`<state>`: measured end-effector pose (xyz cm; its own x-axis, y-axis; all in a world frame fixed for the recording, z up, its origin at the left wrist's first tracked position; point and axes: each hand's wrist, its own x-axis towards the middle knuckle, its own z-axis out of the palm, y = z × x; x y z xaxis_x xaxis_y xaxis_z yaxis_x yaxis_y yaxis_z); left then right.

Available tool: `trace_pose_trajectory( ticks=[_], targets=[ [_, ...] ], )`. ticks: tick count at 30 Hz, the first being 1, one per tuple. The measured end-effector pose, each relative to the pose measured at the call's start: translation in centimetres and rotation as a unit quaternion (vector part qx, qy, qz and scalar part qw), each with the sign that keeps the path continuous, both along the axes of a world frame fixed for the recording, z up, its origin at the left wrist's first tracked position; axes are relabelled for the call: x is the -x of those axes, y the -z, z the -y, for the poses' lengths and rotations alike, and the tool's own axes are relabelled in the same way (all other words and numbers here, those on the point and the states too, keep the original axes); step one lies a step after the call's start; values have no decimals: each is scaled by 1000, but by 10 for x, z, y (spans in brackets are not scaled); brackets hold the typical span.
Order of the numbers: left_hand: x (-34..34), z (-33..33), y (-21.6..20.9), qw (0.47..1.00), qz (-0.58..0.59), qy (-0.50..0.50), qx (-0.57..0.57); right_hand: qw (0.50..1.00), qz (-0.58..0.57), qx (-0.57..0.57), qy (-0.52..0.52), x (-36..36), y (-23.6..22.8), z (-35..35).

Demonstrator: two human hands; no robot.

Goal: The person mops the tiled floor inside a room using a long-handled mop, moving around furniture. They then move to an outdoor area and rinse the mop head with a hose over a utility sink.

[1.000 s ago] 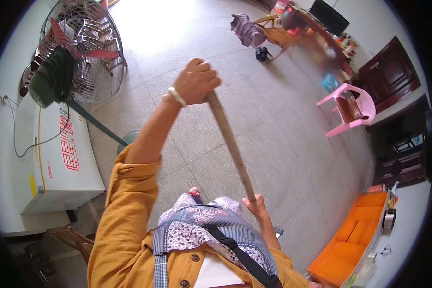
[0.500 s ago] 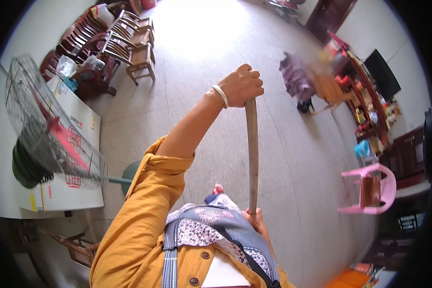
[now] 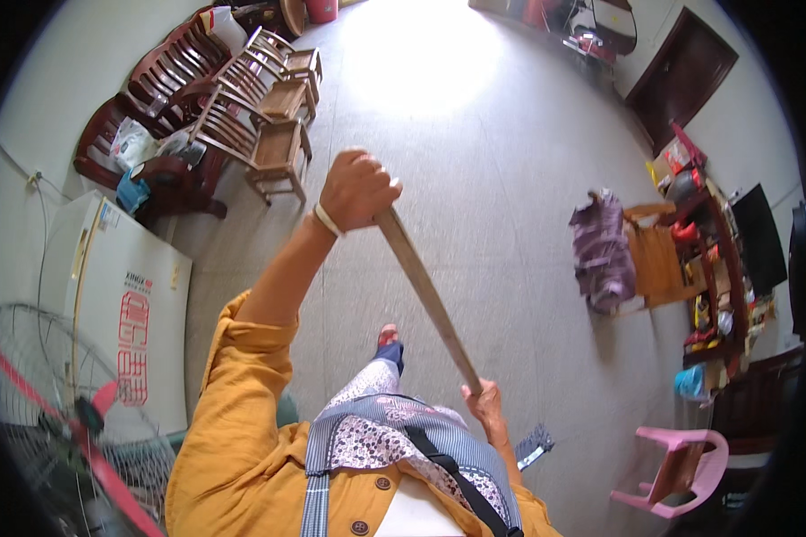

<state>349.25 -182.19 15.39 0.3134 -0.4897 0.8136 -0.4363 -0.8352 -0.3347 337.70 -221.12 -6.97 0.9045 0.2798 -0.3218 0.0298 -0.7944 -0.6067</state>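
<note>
You have a long wooden pole [image 3: 427, 295] slanting across the front of your body, its upper end toward your left and its lower part running down past your right side. Your left hand [image 3: 360, 190] is closed over the top end; your right hand [image 3: 484, 401] is wrapped around it lower down. What looks like a grey mop head [image 3: 535, 446] rests on the floor [image 3: 501, 331] just beyond your right forearm [image 3: 503, 445], which hides where pole and head would join. The step in hand seems to be guiding the pole two-handed over the floor. The next move calls for a firm top grip, with the lower hand steering, and room for the head: the pink plastic armchair [image 3: 712, 470] stands to your right, the pedestal fan [image 3: 90, 416] and white chest freezer [image 3: 166, 313] to your left, and wooden chairs [image 3: 278, 148] farther ahead.
</note>
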Motion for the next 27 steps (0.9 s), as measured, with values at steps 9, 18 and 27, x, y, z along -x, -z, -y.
trace_pose_trajectory(
  ticks=[9,18,27],
  targets=[
    [-244,-126,-33,998,-63,-30,0,998,-18,-67,6,-250,-34,-137],
    [-489,-238,-45,990,-78,-105,-55,988,-103,-98,-60,-534,-28,-254],
    [-661,-379,-63,984,11,-175,-46,978,-38,-33,-205,-806,-28,-396]
  ],
)
